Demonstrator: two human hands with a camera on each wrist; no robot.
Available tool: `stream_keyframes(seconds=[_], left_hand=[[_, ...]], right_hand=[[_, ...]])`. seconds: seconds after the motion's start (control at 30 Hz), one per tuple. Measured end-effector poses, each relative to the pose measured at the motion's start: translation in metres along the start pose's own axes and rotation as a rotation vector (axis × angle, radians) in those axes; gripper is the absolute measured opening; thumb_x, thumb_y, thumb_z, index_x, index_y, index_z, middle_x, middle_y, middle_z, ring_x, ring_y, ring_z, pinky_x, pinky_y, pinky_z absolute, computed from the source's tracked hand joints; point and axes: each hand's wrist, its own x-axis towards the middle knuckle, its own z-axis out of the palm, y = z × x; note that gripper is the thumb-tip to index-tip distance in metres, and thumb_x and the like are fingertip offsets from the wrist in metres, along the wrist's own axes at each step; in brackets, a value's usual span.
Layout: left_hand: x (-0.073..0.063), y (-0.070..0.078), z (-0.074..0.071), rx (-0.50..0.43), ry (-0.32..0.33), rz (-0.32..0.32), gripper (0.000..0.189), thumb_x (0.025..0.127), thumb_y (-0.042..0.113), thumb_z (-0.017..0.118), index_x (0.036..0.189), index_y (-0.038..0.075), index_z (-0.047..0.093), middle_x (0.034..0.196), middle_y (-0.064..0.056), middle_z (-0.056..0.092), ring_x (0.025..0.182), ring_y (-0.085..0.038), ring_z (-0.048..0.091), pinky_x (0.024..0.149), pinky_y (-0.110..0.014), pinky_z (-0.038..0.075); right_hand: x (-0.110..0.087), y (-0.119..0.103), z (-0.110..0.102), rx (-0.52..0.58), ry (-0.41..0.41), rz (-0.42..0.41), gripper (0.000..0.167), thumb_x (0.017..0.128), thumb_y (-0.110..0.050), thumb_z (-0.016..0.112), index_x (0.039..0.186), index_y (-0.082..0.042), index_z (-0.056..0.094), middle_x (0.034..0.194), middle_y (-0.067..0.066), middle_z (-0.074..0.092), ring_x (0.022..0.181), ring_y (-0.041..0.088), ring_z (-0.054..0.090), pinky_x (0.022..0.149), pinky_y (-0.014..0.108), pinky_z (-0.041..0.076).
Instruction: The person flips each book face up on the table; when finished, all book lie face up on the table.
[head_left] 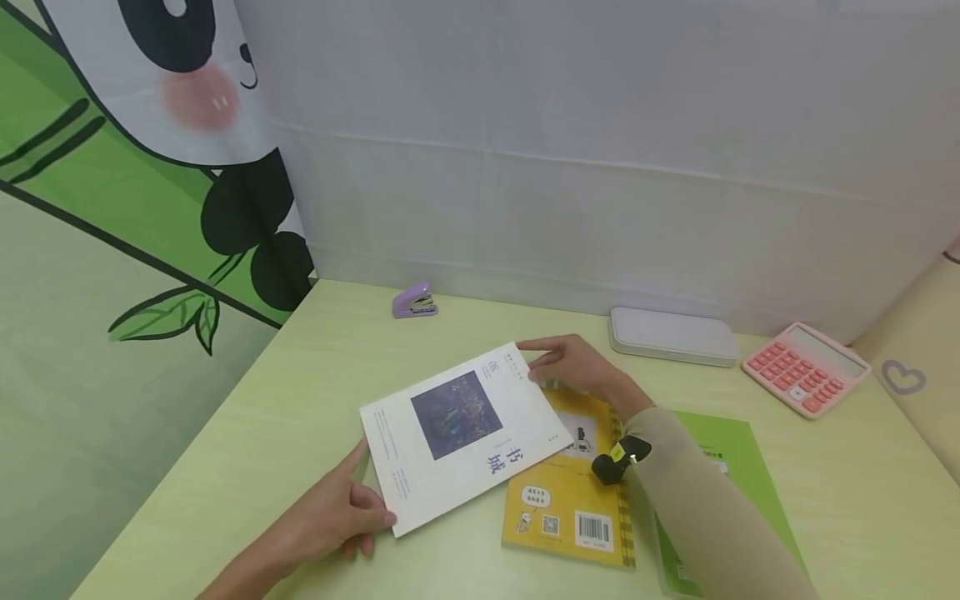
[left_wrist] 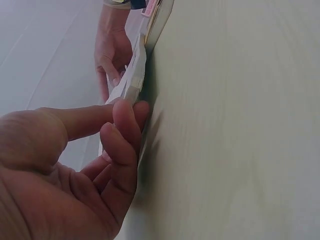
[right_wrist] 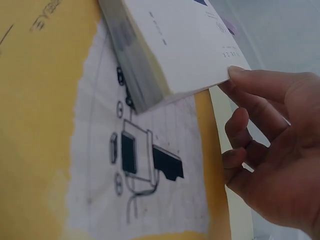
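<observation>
A white book (head_left: 457, 433) with a dark square picture on its cover lies at a slant between both hands. My left hand (head_left: 330, 512) pinches its near left corner, thumb on the cover side and fingers curled at the edge. At the far right corner, my right hand (head_left: 581, 367) grips the book between thumb and fingers, as the right wrist view shows close up. The white book's right end overlaps a yellow book (head_left: 567, 500), whose drawing of a cart-like shape shows beside the white book's page edges in the right wrist view.
A green book (head_left: 750, 475) lies at the right, partly hidden under my right forearm. Along the back stand a purple stapler (head_left: 414, 302), a white flat case (head_left: 673, 336) and a pink calculator (head_left: 806, 369). A white cloth (head_left: 562, 167) hangs behind the table.
</observation>
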Motion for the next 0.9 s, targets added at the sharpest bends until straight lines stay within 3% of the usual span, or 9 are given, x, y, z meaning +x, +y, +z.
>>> stream_keyframes(seconds=[0.13, 0.4, 0.63, 0.9], left_hand=[[0.002, 0.0, 0.002, 0.02, 0.009, -0.023, 0.123, 0.091, 0.003, 0.079, 0.163, -0.003, -0.02, 0.079, -0.008, 0.073, 0.054, -0.02, 0.06, 0.047, -0.03, 0.047], [0.003, 0.003, 0.003, 0.025, 0.01, -0.029, 0.123, 0.089, 0.003, 0.08, 0.164, -0.004, -0.017, 0.076, -0.008, 0.072, 0.051, -0.02, 0.06, 0.045, -0.03, 0.048], [0.002, 0.005, 0.006, 0.052, 0.029, -0.053, 0.124, 0.088, 0.003, 0.082, 0.164, -0.004, -0.015, 0.075, -0.008, 0.07, 0.05, -0.02, 0.06, 0.046, -0.031, 0.049], [0.004, 0.011, 0.012, 0.159, 0.138, -0.113, 0.116, 0.088, 0.001, 0.082, 0.165, -0.009, -0.005, 0.072, -0.008, 0.067, 0.049, -0.021, 0.06, 0.047, -0.035, 0.052]], right_hand=[[0.001, 0.0, 0.003, -0.004, 0.011, 0.005, 0.049, 0.1, -0.016, 0.072, 0.148, -0.02, 0.063, 0.127, 0.01, 0.077, 0.099, 0.02, 0.075, 0.082, 0.029, 0.056], [0.004, 0.001, 0.006, 0.001, 0.033, 0.027, 0.043, 0.098, -0.013, 0.073, 0.141, -0.015, 0.069, 0.12, 0.011, 0.079, 0.091, 0.019, 0.074, 0.079, 0.027, 0.055], [0.005, 0.002, 0.005, -0.029, 0.021, -0.003, 0.041, 0.098, -0.012, 0.073, 0.139, -0.012, 0.071, 0.119, 0.012, 0.076, 0.089, 0.019, 0.067, 0.076, 0.026, 0.051], [0.005, -0.001, 0.005, -0.085, 0.026, -0.003, 0.037, 0.099, -0.014, 0.073, 0.136, -0.013, 0.073, 0.114, 0.01, 0.07, 0.092, 0.021, 0.057, 0.076, 0.028, 0.045]])
